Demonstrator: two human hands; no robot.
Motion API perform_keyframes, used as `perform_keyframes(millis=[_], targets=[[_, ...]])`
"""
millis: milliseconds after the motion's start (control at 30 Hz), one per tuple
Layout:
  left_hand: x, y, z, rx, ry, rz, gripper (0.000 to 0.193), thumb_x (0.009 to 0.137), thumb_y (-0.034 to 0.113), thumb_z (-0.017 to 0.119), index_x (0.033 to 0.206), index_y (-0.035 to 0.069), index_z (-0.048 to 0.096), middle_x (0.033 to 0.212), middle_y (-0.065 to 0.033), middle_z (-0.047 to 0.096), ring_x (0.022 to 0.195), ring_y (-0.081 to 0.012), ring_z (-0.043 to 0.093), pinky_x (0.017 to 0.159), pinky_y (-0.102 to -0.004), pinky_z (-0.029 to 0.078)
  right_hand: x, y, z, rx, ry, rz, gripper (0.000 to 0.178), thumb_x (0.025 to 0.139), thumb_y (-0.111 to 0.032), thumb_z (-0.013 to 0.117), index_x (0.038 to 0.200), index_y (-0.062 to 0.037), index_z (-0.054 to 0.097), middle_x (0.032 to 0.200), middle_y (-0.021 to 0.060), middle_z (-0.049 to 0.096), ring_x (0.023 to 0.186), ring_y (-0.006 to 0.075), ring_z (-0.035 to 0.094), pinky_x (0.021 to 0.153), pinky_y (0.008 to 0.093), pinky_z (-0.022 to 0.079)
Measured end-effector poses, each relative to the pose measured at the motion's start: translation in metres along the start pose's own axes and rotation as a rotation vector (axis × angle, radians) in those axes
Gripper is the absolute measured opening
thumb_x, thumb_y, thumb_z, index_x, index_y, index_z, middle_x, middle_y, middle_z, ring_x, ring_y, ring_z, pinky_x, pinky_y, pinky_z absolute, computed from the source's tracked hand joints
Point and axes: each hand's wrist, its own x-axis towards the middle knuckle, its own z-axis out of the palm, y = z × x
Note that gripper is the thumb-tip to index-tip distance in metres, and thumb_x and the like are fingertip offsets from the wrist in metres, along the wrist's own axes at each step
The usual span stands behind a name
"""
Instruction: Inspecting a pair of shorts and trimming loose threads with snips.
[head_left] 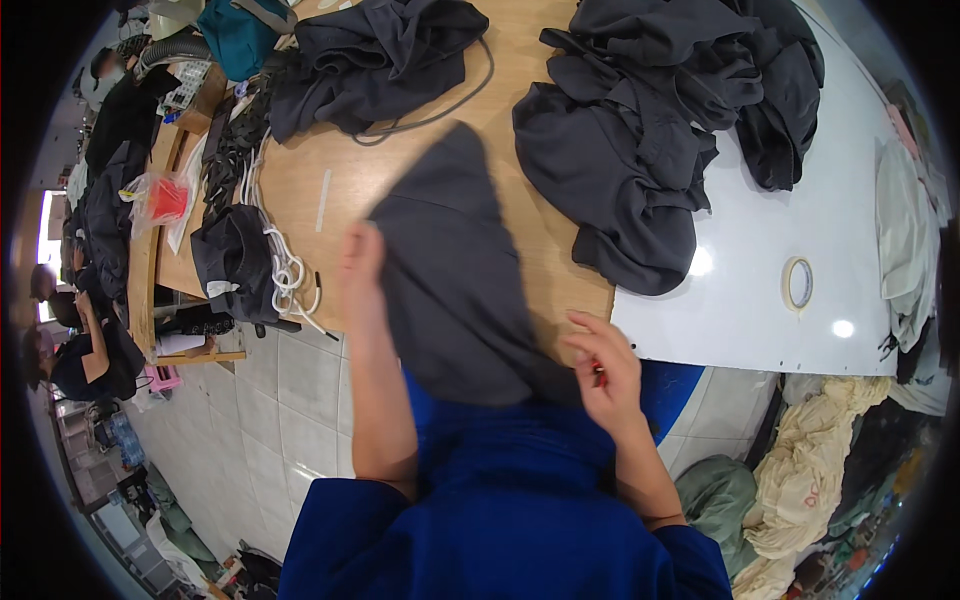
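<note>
A dark grey fabric piece (450, 270) hangs in front of me over the table's near edge, slightly blurred. My left hand (362, 260) is closed on its left edge, with the thumb side toward the cloth. Beside the cloth's lower right corner is my right hand (605, 370), its fingers partly curled. A small red object (599, 373) shows in that palm; its kind is mostly hidden by the fingers. Whether the right fingertips touch the cloth, I cannot tell.
Heaped dark garments (640, 150) lie at the far right of the wooden table (300, 200), with another dark pile (380, 60) at the back. A tape roll (797, 284) rests on the white board (745, 330). White cord (288, 268) coils at left. People sit farther left.
</note>
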Motion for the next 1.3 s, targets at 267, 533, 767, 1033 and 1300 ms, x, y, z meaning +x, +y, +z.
perform_keyframes(millis=[267, 533, 767, 1033, 1300], targets=[[0.022, 0.015, -0.061, -0.210, 0.096, -0.178, 0.037, 0.093, 0.022, 0.054, 0.123, 0.002, 0.050, 0.115, -0.0067, 0.058, 0.107, -0.0170, 0.055, 0.092, -0.0278, 0.044, -0.007, 0.008, 0.001, 0.189, -0.131, 0.266, 0.024, 0.081, -0.003, 0.064, 0.104, -0.0043, 0.062, 0.106, 0.0103, 0.062, 0.076, 0.0142, 0.058, 0.064, 0.0228, 0.045], [-0.009, 0.031, -0.040, 0.103, -0.129, -0.110, 0.064, 0.086, 0.004, 0.059, 0.142, 0.007, 0.030, 0.131, -0.0104, 0.048, 0.118, -0.0189, 0.048, 0.099, -0.0287, 0.038, -0.026, 0.014, 0.042, 0.298, -0.149, 0.534, 0.033, 0.077, -0.009, 0.073, 0.105, -0.0029, 0.056, 0.083, 0.0013, 0.053, 0.069, 0.0072, 0.049, 0.065, 0.0204, 0.042], [0.006, 0.059, -0.009, -0.091, -0.366, -0.050, 0.078, 0.076, -0.015, 0.047, 0.146, 0.011, 0.023, 0.143, -0.0124, 0.035, 0.121, -0.0201, 0.048, 0.099, -0.0289, 0.040, 0.007, -0.030, -0.014, 0.889, 0.629, 0.673, 0.018, 0.086, -0.001, 0.057, 0.103, -0.0031, 0.050, 0.100, 0.0045, 0.055, 0.090, 0.0111, 0.054, 0.083, 0.0250, 0.043], [0.019, 0.107, 0.015, 0.078, -0.457, 0.276, 0.053, 0.083, -0.010, 0.047, 0.134, 0.001, 0.041, 0.127, -0.0142, 0.053, 0.112, -0.0186, 0.055, 0.092, -0.0270, 0.044, -0.017, -0.025, -0.074, 0.490, 0.358, 0.055, 0.013, 0.076, -0.010, 0.067, 0.078, -0.0009, 0.058, 0.080, 0.0085, 0.057, 0.082, 0.0200, 0.055, 0.074, 0.0295, 0.042], [0.014, 0.030, -0.040, 0.734, -0.214, 0.373, 0.047, 0.089, 0.007, 0.056, 0.133, -0.001, 0.041, 0.133, -0.0155, 0.047, 0.112, -0.0166, 0.050, 0.095, -0.0275, 0.040, -0.019, -0.014, -0.041, 0.165, 0.013, 0.381, 0.012, 0.088, 0.001, 0.053, 0.094, 0.0014, 0.063, 0.083, 0.0059, 0.062, 0.074, 0.0082, 0.054, 0.066, 0.0187, 0.040]])
